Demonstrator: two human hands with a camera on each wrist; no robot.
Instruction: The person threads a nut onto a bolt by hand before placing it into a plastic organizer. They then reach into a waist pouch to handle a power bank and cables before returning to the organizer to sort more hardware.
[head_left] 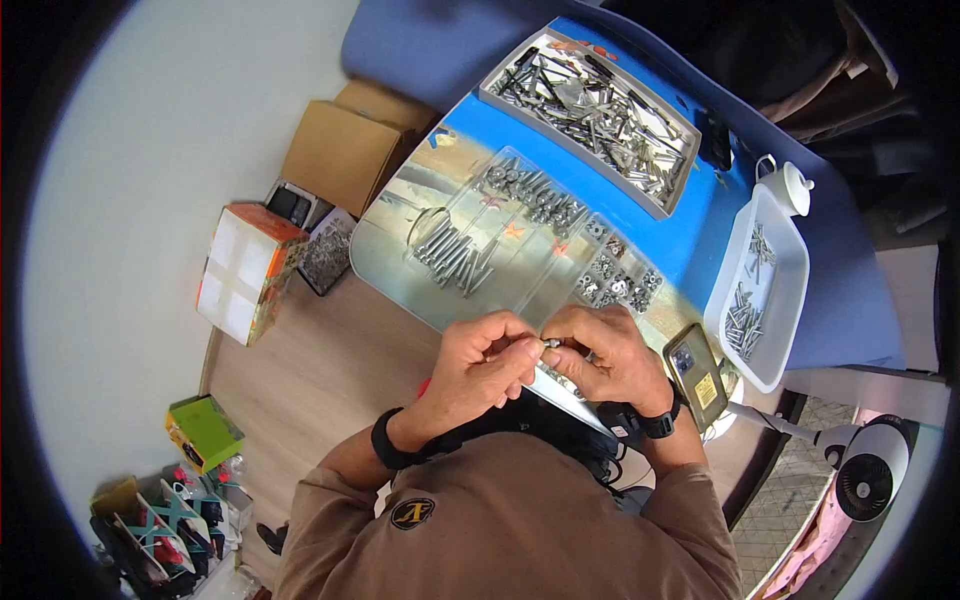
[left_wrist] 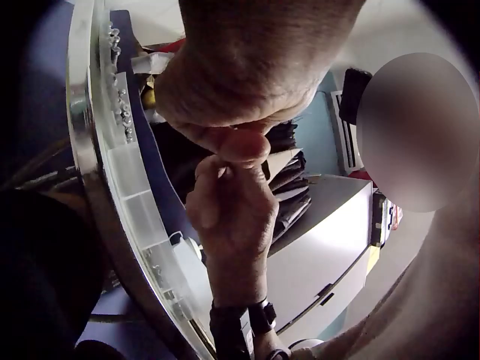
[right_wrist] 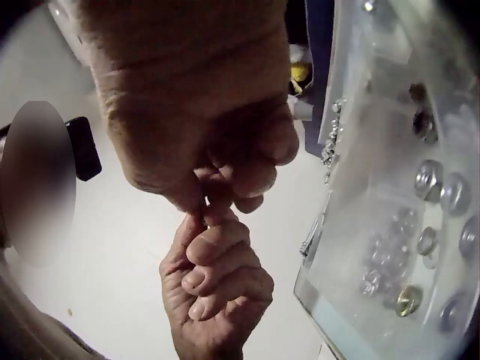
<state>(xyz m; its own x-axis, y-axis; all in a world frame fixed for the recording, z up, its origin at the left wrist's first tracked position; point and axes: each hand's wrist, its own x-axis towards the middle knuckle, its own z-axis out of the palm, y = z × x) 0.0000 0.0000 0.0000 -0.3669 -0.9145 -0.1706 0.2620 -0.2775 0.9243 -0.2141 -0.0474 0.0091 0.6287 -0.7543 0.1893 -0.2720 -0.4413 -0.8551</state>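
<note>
Both hands meet at the table's near edge in the head view. The left hand (head_left: 480, 368) and the right hand (head_left: 604, 352) pinch a small metal fastener (head_left: 551, 343) between them, thumbs and fingertips nearly touching. In the left wrist view the left hand (left_wrist: 251, 67) covers most of the piece, with the right hand (left_wrist: 236, 217) facing it. The right wrist view has the right hand (right_wrist: 187, 105) above and the left hand (right_wrist: 217, 289) below, fingers curled; the piece is mostly hidden there. Just beyond the hands lies a divided clear box (head_left: 545, 268) of nuts and washers.
A grey tray (head_left: 487, 92) of mixed screws stands at the back, with bolts (head_left: 455, 255) lying at the left. On the right are a white bin (head_left: 797, 300) of screws, a white pot (head_left: 790, 190) and a phone-like case (head_left: 697, 380). Cardboard boxes (head_left: 340, 150) stand beyond the table's left edge.
</note>
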